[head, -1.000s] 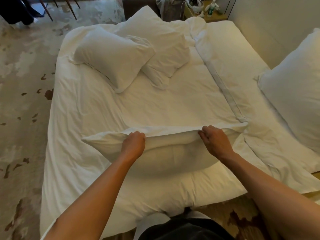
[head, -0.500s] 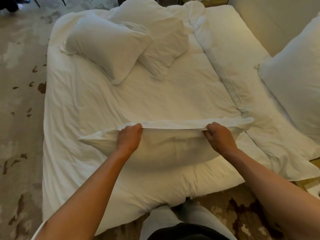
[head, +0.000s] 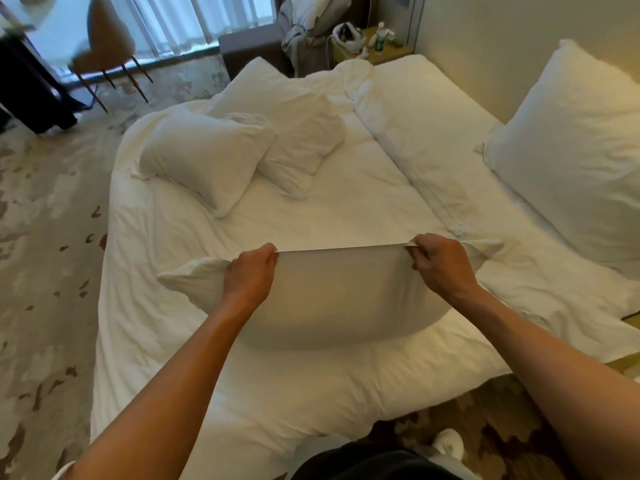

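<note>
Pillow (head: 332, 299) held up between both hands over the near part of the bed (head: 145, 306), top edge pulled taut. Left hand (head: 251, 277) and right hand (head: 441, 268) each pinch that edge, well apart. Open duvet beyond the hands; two pillows (head: 207, 157) farther left, big pillow (head: 571, 157) right.

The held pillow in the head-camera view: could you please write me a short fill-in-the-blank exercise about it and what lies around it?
1. The held pillow is gripped along its top edge by ____ hands, the left hand and the right hand.
2. Like the duvet under it, it is ____ in colour.
3. Beyond the hands, the front pillow partly overlaps a second ____ behind it.

Missing words: two; white; pillow.
</note>
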A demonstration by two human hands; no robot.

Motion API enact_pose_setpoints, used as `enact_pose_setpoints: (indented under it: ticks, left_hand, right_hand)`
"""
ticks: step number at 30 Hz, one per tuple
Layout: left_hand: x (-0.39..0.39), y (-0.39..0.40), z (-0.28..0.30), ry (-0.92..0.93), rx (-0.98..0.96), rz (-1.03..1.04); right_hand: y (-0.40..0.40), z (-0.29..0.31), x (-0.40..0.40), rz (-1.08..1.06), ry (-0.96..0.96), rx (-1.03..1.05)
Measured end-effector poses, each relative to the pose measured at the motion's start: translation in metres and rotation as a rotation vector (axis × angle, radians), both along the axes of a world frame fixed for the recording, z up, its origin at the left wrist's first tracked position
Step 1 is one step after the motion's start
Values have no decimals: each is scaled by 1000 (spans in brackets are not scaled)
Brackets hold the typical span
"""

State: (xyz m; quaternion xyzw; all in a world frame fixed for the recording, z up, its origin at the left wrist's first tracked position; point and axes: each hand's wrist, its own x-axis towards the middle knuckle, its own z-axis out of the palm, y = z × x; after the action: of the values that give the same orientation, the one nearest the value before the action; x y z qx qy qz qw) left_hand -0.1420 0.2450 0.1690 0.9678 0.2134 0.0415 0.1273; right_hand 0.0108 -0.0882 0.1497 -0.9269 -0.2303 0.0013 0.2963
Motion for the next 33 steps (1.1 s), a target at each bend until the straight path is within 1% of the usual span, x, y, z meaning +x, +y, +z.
enact_pose_setpoints:
  ticks: [3,6,14,19,25,33]
  left_hand:
    - [39,-54,25,-64,26,-68]
    - [80,-122,40,-83,39,-153]
    - [184,-306,46,-104,-79,-323]
    - [239,-395,47,-109,-101,-428]
    - [299,-445,54,-152,-86,-527]
    - [392,-436,65,-206,-31,-534]
  right_hand:
    - [-63,22,21,-56,-37,22]
    - [-140,36,39,-130,-50,30]
    - [-339,50,66,-362,-69,65]
    - [-429,51,70,-490,-72,53]
    - [-473,52,86,-585,-76,128]
    - [-455,50,154,-615,-113,133]
